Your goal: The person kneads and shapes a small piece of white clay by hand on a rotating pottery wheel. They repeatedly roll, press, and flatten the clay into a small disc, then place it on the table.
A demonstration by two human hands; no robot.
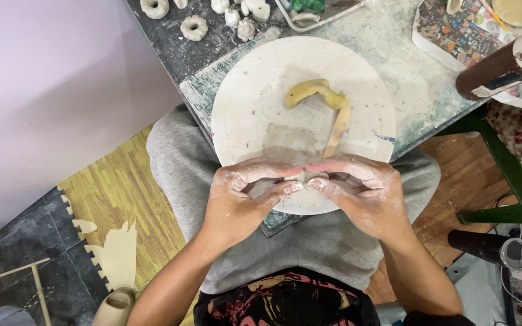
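two clay-dusted hands meet at the near edge of a round white board point(243, 108), seen from the head camera. left hand point(243, 196) and right hand point(360, 193) pinch together on a small pale clay piece point(305, 177), mostly hidden between fingertips. just behind lies a curved yellow clay strip point(327, 105). small clay figures point(194, 27) sit on the dark table point(170, 48).

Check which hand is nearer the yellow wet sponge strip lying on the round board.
Right. The right hand sits just below the yellow sponge strip, nearly at its lower tip; the left hand is further off, down to its left on the round board.
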